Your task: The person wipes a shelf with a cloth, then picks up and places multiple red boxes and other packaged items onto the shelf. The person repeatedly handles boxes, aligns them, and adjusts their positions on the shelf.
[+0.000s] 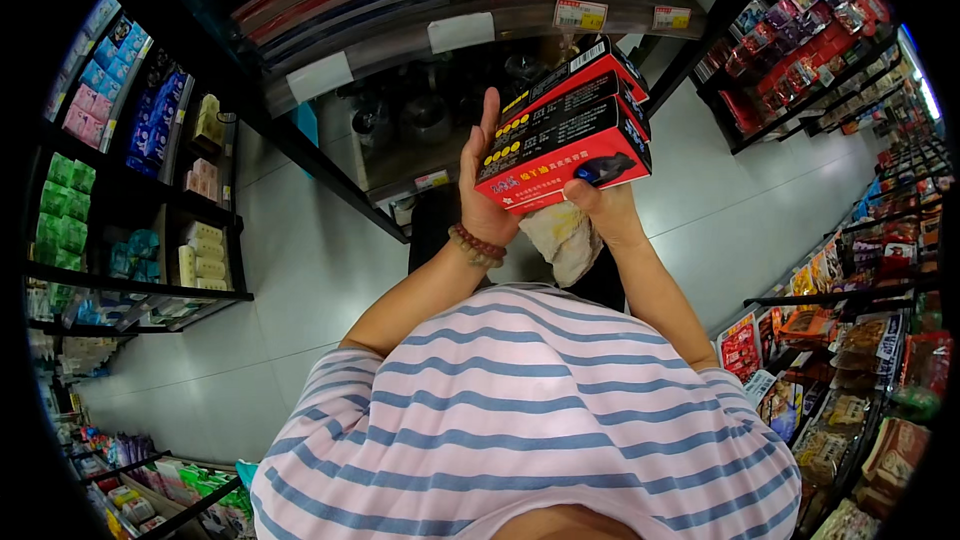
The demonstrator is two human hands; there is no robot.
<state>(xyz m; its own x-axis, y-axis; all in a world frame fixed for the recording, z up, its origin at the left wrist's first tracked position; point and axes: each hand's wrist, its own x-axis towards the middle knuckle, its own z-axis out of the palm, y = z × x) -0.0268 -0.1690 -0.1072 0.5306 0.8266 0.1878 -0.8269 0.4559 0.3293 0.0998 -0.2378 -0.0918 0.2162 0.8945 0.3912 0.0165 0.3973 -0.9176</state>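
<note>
Between my two hands I hold a stack of several red and black cardboard boxes [574, 131], tilted and slightly fanned. They bear printed writing, and a dark picture shows on the nearest one. My left hand [484, 187] supports their left end, palm against them and fingers pointing up; a beaded bracelet [477, 246] circles that wrist. At the lower right side, my right hand [607, 210] grips the boxes with the thumb on the front face. A crumpled whitish cloth with yellow stains [564, 240] hangs under the boxes by my right hand, its upper part hidden.
A shelf edge with price tags [517, 19] runs just beyond the boxes. Dark round vessels [425, 118] stand on the lower shelf. Stocked shelves rise left [135, 277] and right [832, 300], with grey tiled floor [292, 300] between. A black shelf post [330, 180] slants near my left arm.
</note>
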